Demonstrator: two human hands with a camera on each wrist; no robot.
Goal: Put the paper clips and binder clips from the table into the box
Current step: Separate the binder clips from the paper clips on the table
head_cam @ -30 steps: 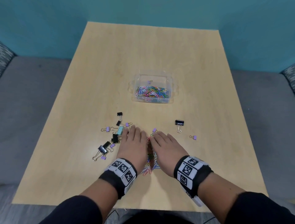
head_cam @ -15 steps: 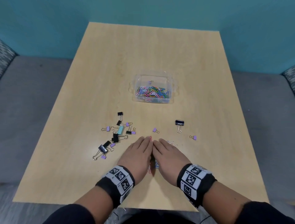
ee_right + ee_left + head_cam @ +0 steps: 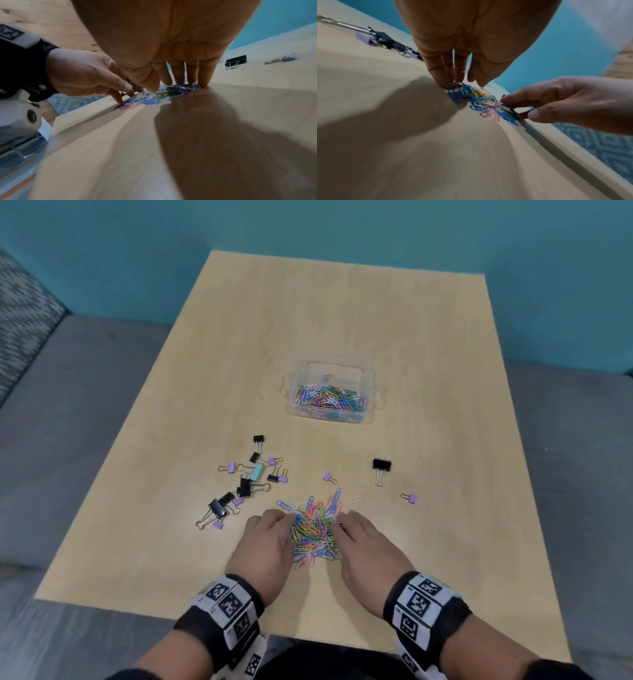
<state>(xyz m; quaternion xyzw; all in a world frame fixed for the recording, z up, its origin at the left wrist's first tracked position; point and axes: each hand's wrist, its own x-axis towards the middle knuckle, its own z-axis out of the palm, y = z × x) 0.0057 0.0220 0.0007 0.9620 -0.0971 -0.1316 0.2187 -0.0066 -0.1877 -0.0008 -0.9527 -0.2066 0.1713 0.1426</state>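
A heap of coloured paper clips [image 3: 315,532] lies near the table's front edge. My left hand [image 3: 270,542] and right hand [image 3: 363,546] close on it from either side, thumbs and fingers curled around its ends. In the left wrist view my left fingers [image 3: 458,70] dig into the paper clips [image 3: 479,100] and my right hand [image 3: 573,102] pinches the far end. The right wrist view shows my right fingers [image 3: 180,73] behind the heap [image 3: 171,90]. The clear box [image 3: 368,392], partly filled with clips, sits beyond the heap, at the table's middle.
Several black, purple and blue binder clips [image 3: 255,474] lie scattered to the left of my hands. A large black binder clip [image 3: 381,465] and two small purple ones [image 3: 329,477] [image 3: 411,498] lie ahead and to the right. A few stray paper clips [image 3: 356,499] sit just beyond the heap.
My flat hands, pressed together over the heap, have parted and tipped up onto their fingertips. The paper clips now show between them, gathered closer to the front edge.
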